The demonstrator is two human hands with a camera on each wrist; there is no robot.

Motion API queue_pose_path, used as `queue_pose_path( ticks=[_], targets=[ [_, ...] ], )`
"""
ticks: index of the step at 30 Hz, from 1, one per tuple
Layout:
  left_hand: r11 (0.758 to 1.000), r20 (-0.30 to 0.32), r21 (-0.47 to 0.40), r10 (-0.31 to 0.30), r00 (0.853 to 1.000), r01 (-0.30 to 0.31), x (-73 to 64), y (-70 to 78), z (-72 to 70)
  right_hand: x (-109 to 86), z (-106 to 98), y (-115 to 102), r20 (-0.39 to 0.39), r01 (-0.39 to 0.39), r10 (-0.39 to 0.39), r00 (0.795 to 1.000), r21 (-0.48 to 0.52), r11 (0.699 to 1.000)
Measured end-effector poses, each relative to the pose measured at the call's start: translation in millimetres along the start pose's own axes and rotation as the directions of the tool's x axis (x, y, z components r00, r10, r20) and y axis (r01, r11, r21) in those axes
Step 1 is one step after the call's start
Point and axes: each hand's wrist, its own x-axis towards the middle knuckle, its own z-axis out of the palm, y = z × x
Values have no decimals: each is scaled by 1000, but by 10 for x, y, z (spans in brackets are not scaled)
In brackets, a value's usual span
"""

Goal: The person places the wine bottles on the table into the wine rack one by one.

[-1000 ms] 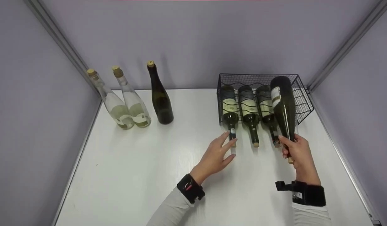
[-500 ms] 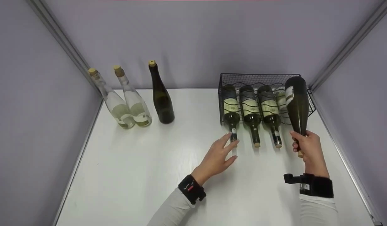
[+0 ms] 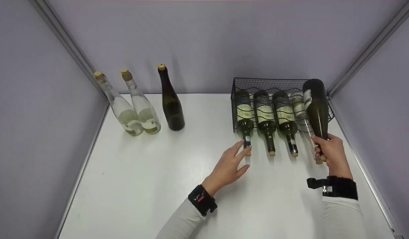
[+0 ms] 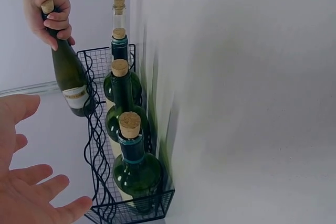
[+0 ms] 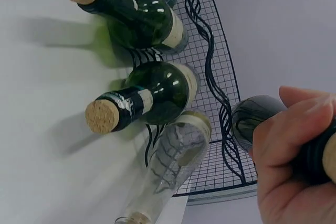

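Note:
My right hand (image 3: pixel 335 152) grips a dark green wine bottle (image 3: pixel 315 103) by its corked neck, base pointing away. In the left wrist view this bottle (image 4: pixel 72 72) is held above the layer of bottles, beside the rack's wavy top wires. A black wire wine rack (image 3: pixel 274 79) holds three green bottles lying neck outward, the leftmost one (image 3: pixel 246 124) nearest my left hand. Partly covered by the held bottle, a clear corked bottle (image 5: pixel 170 156) lies in the rack's right end. My left hand (image 3: pixel 227 164) has its fingers spread by the leftmost bottle's neck, holding nothing.
Two clear corked bottles (image 3: pixel 146 116) stand at the back left of the white table (image 3: pixel 141 186). Beside them stands a dark corked bottle (image 3: pixel 172 111). Grey panels (image 3: pixel 197 39) enclose the table at the back and both sides.
My right hand has carried the dark bottle to the right and slightly farther back, uncovering the third green bottle and part of the clear one. My left hand has hardly moved.

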Motion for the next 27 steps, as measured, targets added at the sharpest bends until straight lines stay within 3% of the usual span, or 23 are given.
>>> queue_pose_path(
  ticks=[9, 18, 27],
  targets=[
    [1000, -7, -6, 9, 1000, -9, 0, 25, -10, 166, -184, 89, 1, 52, -52, 999, -67, 996],
    [1000, -19, -2, 5, 1000, -5, -17, 18, -6, 266, -314, 42, 52, 73, -62, 997, -251, 965],
    [1000, 12, -8, -22, 1000, 22, -27, 17, -22, 327, -330, 36, 12, 44, -42, 999, -248, 968]
  ],
)
